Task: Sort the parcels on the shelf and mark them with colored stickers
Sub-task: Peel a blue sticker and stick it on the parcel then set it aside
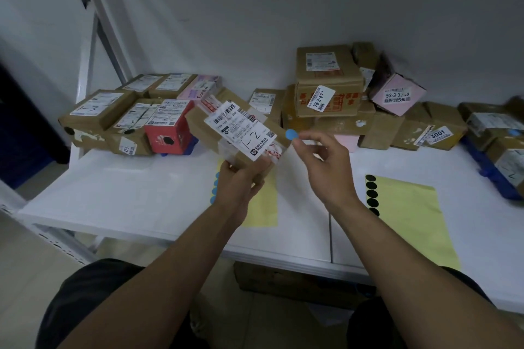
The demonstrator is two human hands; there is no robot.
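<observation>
Your right hand (pixel 326 167) pinches a blue sticker (pixel 290 134) between thumb and forefinger, with the other fingers loosely curled behind. The sticker stands off the fingertips on the hand's left side, so it leads the way.

Just left of the sticker is the parcel (pixel 198 122), gripped at its near end by your left hand (pixel 241 178) and held up off the shelf (pixel 127 193). The parcel is tilted, with its label (pixel 243 133) facing you. Its long axis runs from far-left down to near-right, and the near-right corner is the part closest to the sticker. You cannot tell from here whether the two already touch.

The right hand is the one to act, and the move looks like a short push to its left, onto the parcel's upper face or that corner. The label covers much of the face, so aim for bare cardboard beside it.

Under your left wrist lies the blue sheet (pixel 263 207). A black sheet (pixel 411 221) lies to the right of your right forearm.
</observation>
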